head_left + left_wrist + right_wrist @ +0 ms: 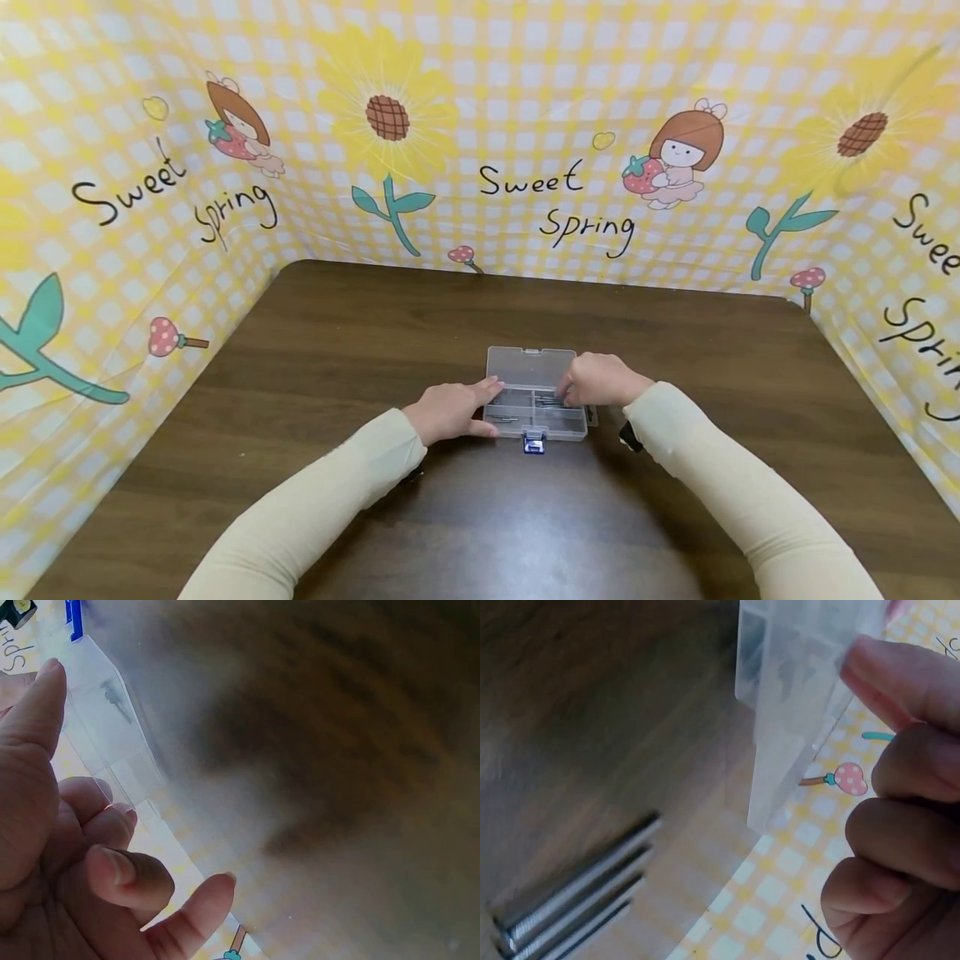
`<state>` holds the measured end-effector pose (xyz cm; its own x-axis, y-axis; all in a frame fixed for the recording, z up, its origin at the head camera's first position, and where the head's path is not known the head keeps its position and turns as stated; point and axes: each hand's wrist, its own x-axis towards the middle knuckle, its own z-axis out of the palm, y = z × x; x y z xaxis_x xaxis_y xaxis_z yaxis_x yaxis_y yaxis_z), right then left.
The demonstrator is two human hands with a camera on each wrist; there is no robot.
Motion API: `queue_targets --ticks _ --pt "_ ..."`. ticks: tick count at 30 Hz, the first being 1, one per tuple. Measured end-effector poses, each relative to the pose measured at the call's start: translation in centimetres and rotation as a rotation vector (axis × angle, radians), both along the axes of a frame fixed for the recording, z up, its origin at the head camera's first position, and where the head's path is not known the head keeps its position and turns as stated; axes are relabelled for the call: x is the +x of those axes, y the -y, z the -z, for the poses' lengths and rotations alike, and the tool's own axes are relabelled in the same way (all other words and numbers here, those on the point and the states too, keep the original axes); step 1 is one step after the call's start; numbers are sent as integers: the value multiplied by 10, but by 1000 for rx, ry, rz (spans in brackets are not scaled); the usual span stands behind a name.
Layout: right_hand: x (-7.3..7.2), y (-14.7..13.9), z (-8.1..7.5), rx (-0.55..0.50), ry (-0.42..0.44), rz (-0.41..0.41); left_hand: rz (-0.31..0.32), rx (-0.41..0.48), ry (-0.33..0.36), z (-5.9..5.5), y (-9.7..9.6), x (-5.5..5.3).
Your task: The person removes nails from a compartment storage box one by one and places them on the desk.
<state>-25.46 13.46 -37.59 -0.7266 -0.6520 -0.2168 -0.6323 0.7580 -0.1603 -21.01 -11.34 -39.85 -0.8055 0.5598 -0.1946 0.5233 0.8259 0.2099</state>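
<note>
A clear plastic compartment box (558, 435) stands on the table with its lid (525, 367) swung up behind it and a blue latch (534, 444) at the front. Thin metal pieces (550, 402) lie in its right rear compartment, and a few more in the left ones. My left hand (450, 410) holds the box's left side, thumb by the front corner and forefinger across the rear. My right hand (600, 379) reaches down into the right rear compartment, its other fingers (885, 832) curled. I cannot tell whether its fingertips pinch a piece.
Several slim metal rods (577, 885) show side by side in the right wrist view, away from the fingers. A small clear tab (592, 415) sits at the box's right side. The brown wooden table (375, 317) is bounded at the back and sides by a yellow checked cloth (480, 100).
</note>
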Motion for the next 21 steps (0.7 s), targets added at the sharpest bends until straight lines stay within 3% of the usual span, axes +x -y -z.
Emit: queue_targets --ticks 15,21 --pt "5 13 11 45 -31 -59 -10 30 23 6 4 4" --pt "4 12 10 67 -86 -53 9 51 -2 4 2 0"
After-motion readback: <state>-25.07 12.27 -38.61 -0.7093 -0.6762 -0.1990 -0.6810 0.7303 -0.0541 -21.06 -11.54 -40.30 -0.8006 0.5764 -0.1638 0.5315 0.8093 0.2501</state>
